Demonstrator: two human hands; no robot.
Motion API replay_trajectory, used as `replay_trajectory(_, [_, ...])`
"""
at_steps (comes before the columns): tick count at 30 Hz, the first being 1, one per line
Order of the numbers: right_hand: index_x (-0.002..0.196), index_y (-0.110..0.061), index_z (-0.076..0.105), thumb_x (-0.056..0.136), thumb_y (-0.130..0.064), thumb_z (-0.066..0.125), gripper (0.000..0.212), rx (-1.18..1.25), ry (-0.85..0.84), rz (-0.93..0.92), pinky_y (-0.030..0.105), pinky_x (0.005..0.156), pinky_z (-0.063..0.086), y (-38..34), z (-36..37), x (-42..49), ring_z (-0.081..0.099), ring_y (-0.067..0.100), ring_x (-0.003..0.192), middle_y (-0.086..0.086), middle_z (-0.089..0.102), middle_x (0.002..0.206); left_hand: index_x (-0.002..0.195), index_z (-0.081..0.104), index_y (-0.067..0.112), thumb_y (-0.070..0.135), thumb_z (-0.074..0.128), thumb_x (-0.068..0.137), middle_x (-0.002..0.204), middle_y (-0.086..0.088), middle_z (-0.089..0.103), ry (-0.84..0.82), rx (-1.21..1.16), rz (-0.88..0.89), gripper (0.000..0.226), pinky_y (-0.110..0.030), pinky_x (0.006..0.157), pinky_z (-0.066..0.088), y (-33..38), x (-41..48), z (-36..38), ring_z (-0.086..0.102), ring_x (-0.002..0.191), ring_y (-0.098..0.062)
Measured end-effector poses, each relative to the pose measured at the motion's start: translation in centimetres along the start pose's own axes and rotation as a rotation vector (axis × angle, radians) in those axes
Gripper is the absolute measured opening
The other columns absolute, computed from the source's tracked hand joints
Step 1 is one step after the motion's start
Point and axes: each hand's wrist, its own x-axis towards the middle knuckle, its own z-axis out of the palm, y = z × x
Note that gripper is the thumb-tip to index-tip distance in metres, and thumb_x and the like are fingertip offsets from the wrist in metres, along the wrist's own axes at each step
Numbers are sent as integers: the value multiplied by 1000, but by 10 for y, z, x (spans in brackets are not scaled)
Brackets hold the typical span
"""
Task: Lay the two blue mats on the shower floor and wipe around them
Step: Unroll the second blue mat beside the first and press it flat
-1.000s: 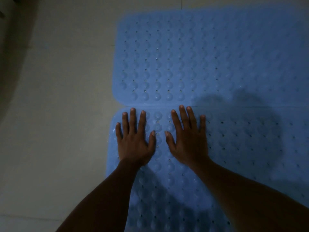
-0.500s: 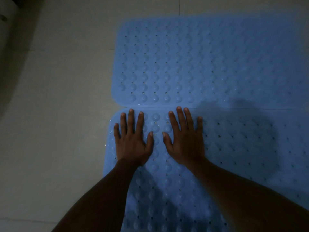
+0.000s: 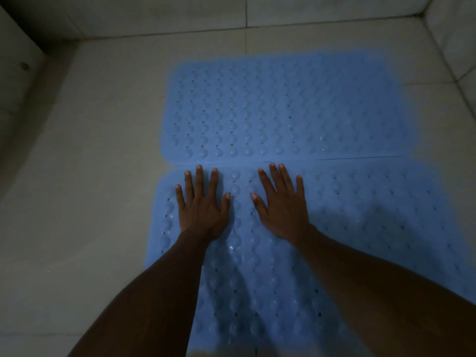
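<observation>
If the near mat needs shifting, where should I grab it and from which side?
Judging from its pose, take the near mat at its rounded far-left corner, coming from the bare floor on the left. That edge is free and in reach of the left hand; the far edge sits tight against the far mat. It lies flat, so peel the corner up with the fingertips first.

near mat [image 3: 360, 228]: I see its right + bottom edges cut off by frame.
forearms: cover part of near mat's lower area, I can't see under them.
left hand [image 3: 201, 212], right hand [image 3: 282, 212]: palms hidden, backs only.
far mat [image 3: 283, 112]: far edge blurry, outline unclear.
wall spot [image 3: 24, 65]: too small to ID.
</observation>
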Motion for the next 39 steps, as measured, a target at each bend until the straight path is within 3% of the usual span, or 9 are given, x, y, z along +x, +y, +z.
replay_trajectory(11, [145,-18,50,99,-52,36,59,-79,166,362,62,110,32,139,-30,-32,42,33,142,13,50,149,160,-14,33,61,12,102,168,-3,-23,-47,0,189,70,-52,124,-14,101,-7,7,-26,153,-28])
replay_trajectory(17, [153,-22,34,96,-55,28,67,-92,117,453,62,118,18,199,-33,-32,22,30,151,6,30,162,163,2,30,60,15,99,171,-5,-8,20,-77,344,72,-52,124,-8,196,23,23,-14,156,-30])
replay_trajectory(22, [158,-20,20,98,-56,25,70,-108,109,549,61,119,13,212,-30,-27,13,30,153,9,15,166,163,1,31,59,16,102,171,-5,-12,-33,-32,389,69,-54,125,-8,227,35,48,-17,156,-29])
replay_trajectory(39, [157,-17,22,97,-58,30,73,-160,41,571,61,119,12,210,-39,-23,12,32,153,11,16,166,162,-8,28,62,22,101,168,-7,-23,-92,78,375,76,-61,123,-1,230,36,53,-22,154,-31])
